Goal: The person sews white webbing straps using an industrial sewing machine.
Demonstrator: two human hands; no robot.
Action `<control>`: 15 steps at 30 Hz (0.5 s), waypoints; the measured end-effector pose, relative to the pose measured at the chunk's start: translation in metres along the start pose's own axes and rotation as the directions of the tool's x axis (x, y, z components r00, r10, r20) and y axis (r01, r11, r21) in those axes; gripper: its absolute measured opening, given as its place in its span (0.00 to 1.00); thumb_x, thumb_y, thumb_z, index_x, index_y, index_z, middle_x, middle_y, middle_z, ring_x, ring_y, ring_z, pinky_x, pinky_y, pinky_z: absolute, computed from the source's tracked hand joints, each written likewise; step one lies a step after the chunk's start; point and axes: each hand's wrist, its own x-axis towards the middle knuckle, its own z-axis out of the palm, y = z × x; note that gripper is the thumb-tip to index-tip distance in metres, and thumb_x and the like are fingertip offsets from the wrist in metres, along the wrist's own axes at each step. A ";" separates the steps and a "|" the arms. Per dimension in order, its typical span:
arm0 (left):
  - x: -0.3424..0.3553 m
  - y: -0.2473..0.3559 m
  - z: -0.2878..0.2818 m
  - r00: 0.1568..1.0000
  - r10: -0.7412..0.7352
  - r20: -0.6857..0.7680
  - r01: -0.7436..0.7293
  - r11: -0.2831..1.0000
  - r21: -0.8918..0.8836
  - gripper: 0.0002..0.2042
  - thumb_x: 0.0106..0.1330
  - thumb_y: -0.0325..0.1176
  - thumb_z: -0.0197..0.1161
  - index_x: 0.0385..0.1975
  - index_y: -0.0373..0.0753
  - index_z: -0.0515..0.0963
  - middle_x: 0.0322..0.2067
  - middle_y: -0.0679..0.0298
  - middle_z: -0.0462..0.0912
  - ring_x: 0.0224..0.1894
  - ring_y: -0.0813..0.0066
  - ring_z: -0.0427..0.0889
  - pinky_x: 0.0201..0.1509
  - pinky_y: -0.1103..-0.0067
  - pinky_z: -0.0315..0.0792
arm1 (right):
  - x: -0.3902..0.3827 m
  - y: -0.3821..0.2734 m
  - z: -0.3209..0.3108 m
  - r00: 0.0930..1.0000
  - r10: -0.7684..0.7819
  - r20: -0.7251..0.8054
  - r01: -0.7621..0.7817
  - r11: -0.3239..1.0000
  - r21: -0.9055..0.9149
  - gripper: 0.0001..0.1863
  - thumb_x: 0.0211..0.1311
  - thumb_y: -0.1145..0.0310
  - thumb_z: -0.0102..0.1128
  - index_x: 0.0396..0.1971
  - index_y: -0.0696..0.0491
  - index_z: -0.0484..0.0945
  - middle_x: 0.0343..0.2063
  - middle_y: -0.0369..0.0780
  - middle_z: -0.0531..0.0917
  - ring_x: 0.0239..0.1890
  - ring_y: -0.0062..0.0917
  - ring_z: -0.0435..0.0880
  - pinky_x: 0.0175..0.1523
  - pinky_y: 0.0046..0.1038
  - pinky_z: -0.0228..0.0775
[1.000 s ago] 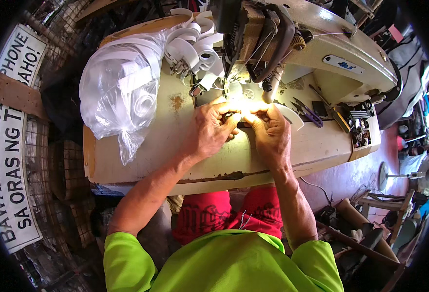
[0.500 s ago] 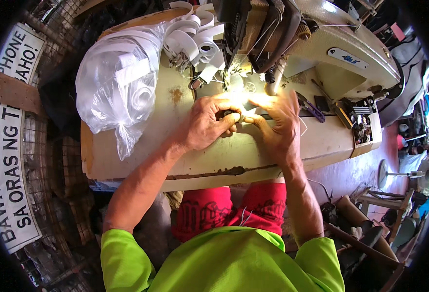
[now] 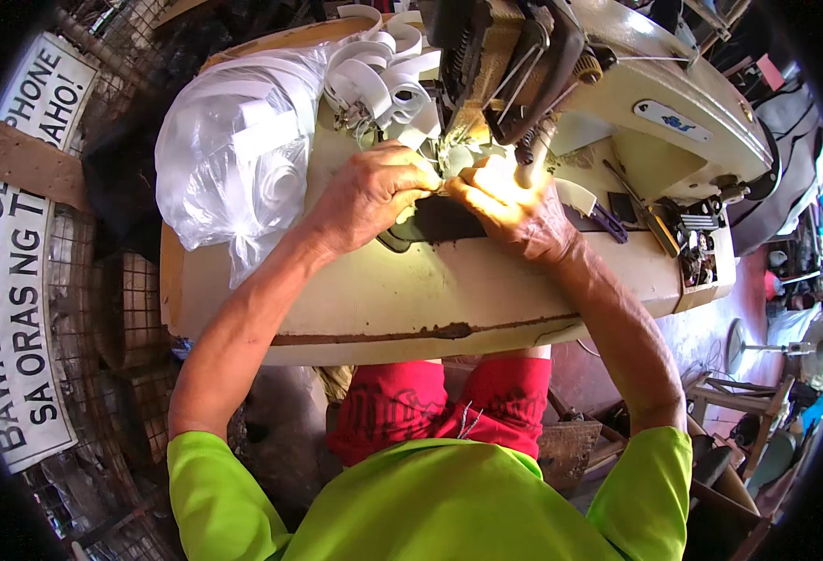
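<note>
On the worn cream tabletop [image 3: 383, 299], my left hand [image 3: 374, 192] and right hand [image 3: 514, 206] pinch a small pale piece [image 3: 458, 161] under the sewing machine [image 3: 561, 84]; I'd feed slowly, fingertips clear.

Both hands [image 3: 449, 192] meeting under the cream industrial sewing machine [image 3: 617, 84] on the worn cream tabletop [image 3: 411, 299]; clear plastic bag of white strips [image 3: 234, 159] off left, black-handled scissors [image 3: 645, 210] right.

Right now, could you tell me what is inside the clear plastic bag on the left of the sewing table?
The clear plastic bag holds folded and coiled white strips, some visible through the film. More white strips spill out beside it. What lies deeper inside or beneath the bag is covered.
</note>
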 end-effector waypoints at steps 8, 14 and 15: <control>0.001 -0.008 0.005 0.995 0.048 0.085 -0.059 0.990 0.131 0.13 0.50 0.17 0.64 0.36 0.35 0.82 0.36 0.61 0.80 0.41 0.61 0.78 0.45 0.71 0.75 | 0.001 0.020 0.007 0.997 -0.076 0.020 0.072 0.981 0.181 0.14 0.50 0.69 0.60 0.40 0.50 0.79 0.31 0.37 0.77 0.33 0.31 0.80 0.26 0.32 0.69; 0.001 -0.006 0.002 0.994 0.048 0.102 -0.060 0.991 0.118 0.14 0.51 0.17 0.64 0.39 0.35 0.82 0.38 0.60 0.79 0.41 0.61 0.77 0.45 0.70 0.74 | -0.003 0.006 0.000 0.954 0.224 0.197 -0.272 0.925 0.266 0.10 0.57 0.67 0.64 0.39 0.52 0.84 0.34 0.43 0.84 0.29 0.38 0.80 0.32 0.37 0.72; 0.003 -0.005 0.003 0.995 0.044 0.087 -0.053 0.993 0.104 0.14 0.51 0.17 0.64 0.38 0.36 0.82 0.37 0.60 0.78 0.41 0.61 0.77 0.45 0.71 0.74 | -0.004 0.006 0.001 0.952 0.257 0.165 -0.297 0.903 0.309 0.11 0.57 0.66 0.66 0.39 0.52 0.84 0.33 0.43 0.84 0.30 0.39 0.81 0.34 0.37 0.73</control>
